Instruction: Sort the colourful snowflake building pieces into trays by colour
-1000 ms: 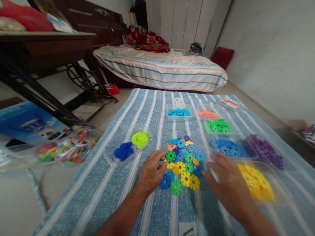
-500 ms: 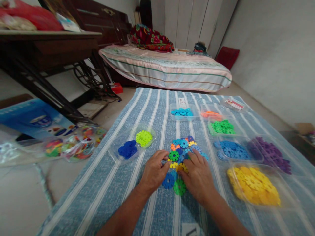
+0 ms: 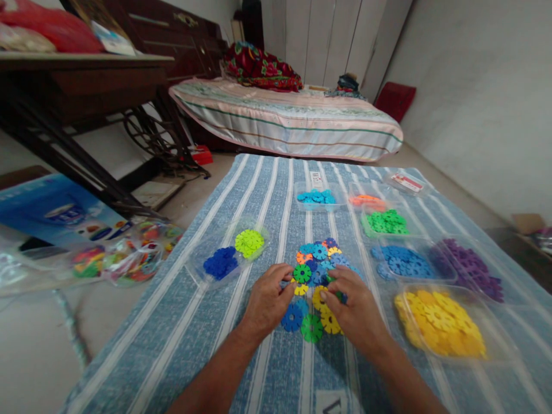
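My left hand (image 3: 268, 299) rests with curled fingers on the near-left edge of the pile of plastic discs (image 3: 317, 276) on the striped cloth (image 3: 194, 345), my right hand (image 3: 356, 310) pinching a yellow disc (image 3: 319, 298): light, stiff, probably slippery, best gripped by its notched rim.

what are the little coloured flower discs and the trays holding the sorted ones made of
Small notched multicoloured discs: apparently rigid moulded plastic, judging by the saturated uniform colours and crisp slotted edges. Clear shallow tray with yellow discs: probably thin transparent plastic, since the striped blue cloth shows through its glossy rim.
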Demonstrator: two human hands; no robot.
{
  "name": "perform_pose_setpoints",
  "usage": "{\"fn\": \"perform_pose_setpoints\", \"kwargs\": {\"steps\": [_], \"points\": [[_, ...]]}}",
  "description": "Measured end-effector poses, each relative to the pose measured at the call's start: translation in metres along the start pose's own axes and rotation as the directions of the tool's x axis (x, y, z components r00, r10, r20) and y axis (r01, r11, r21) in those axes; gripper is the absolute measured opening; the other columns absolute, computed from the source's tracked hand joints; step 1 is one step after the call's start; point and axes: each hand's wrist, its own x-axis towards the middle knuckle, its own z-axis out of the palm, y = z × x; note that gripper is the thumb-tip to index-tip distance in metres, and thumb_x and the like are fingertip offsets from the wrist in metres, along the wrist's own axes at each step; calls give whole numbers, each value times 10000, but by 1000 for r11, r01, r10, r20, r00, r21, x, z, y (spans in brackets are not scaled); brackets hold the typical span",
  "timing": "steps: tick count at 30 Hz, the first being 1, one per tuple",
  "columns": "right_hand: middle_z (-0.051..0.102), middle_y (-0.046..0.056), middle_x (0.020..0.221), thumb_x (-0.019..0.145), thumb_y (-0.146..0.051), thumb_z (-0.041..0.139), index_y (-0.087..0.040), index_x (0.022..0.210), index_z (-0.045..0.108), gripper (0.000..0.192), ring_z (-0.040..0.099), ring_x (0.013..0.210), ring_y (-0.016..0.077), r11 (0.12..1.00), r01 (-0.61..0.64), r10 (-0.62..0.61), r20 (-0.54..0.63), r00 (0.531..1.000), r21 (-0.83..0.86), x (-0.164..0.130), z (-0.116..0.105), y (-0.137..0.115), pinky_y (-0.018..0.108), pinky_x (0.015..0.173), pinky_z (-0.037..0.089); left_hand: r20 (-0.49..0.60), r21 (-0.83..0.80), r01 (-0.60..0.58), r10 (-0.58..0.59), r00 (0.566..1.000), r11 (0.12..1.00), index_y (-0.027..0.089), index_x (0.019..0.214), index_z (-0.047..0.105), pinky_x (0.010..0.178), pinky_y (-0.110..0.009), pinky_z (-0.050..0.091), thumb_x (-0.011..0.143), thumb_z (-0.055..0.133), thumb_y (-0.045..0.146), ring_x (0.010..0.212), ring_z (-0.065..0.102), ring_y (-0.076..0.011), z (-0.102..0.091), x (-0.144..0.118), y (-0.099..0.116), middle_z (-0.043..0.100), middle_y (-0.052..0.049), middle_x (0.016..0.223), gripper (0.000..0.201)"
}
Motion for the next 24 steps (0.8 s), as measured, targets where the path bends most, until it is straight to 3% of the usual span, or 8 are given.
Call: {"fn": "perform_pose_setpoints", "kwargs": {"steps": [4,7,13,16,19,24], "points": [[668,74,1029,823,-316,573,-227,661,624,192,550,1117,238,998,-40,43,-40,998,54,-3,-22,6,482,987,418,5,-2,3,-3,1000,1000,200,949,623,648,-230,523,764,512,165,820,646,-141,-1,0,2,649,-31,994,218],[680,78,1027,819,-389,569,-231,657,642,238,565,1107,253,998,-69,69,-99,993,11,-9,-52,17,475,962,444,14,12,7,-7,1000,1000,195,958,625,665,-232,521,771,506,172,831,643,-140,-1,1,2,647,-34,1002,223],[694,70,976,762,-594,531,-231,748,689,397,624,987,280,940,-216,153,-239,959,-266,-36,-132,55,472,895,489,15,68,-9,8,1000,998,202,925,646,733,-256,523,759,505,185,827,641,-142,-2,3,2,658,-28,1000,219],[681,106,901,745,-671,480,-215,729,681,499,614,954,326,860,-225,99,-283,954,-459,-45,-155,70,537,896,463,8,66,-4,3,1000,998,198,922,647,714,-258,527,762,505,202,806,644,-142,-2,2,2,660,-36,1015,214],[661,116,932,810,-612,439,-203,753,662,469,593,986,318,843,-133,-16,-272,962,-521,-44,-144,66,536,908,453,9,61,1,-2,1000,998,195,932,640,689,-252,528,765,504,210,803,646,-143,-1,2,1,659,-38,1013,216],[649,75,1007,872,-349,507,-217,811,638,195,540,1116,246,915,145,-200,-110,974,-377,-35,-80,34,434,929,469,8,63,4,-5,1000,998,198,937,637,723,-272,529,768,503,222,812,652,-147,-1,2,1,660,-38,1026,216]]}}
